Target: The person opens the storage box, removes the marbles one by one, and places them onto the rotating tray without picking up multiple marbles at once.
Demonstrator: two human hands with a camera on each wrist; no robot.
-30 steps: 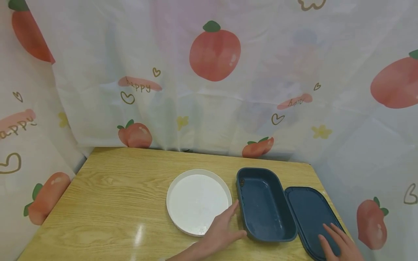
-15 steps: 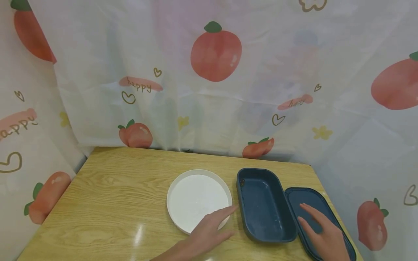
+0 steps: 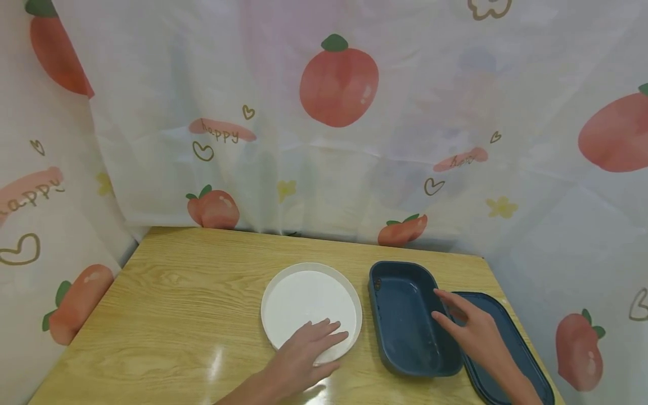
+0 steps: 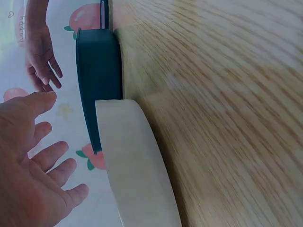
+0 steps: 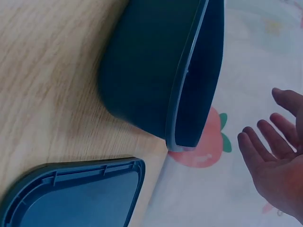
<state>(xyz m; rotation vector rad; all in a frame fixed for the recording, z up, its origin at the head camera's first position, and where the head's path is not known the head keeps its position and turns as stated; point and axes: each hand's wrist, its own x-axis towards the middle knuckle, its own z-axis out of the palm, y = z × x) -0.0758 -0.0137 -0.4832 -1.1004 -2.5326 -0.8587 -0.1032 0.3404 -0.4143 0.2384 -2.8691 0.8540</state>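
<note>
My left hand (image 3: 304, 357) hovers over the near part of a round white tray (image 3: 291, 298), fingers spread and holding nothing. In the left wrist view this hand (image 4: 33, 165) is above the level of the tray's rim (image 4: 132, 161). A deep dark blue rectangular container (image 3: 410, 320) stands right of the tray, without a cover. My right hand (image 3: 473, 329) is over its right edge, thumb and fingers apart. The right wrist view shows that hand (image 5: 277, 153) empty, away from the container's wall (image 5: 137, 71). The matching blue lid (image 3: 523, 354) lies flat on the right, partly behind my right forearm.
Small brown bits (image 3: 377, 284) sit at the container's far left inner corner. All of it is on a wooden table (image 3: 177, 304), with the lid near the right edge. Fruit-printed white curtains (image 3: 314, 163) surround the table at the back and sides.
My right hand has moved from over the lid leftward and away from me to the container's right edge. My left hand has drawn back left from the container to over the tray.
</note>
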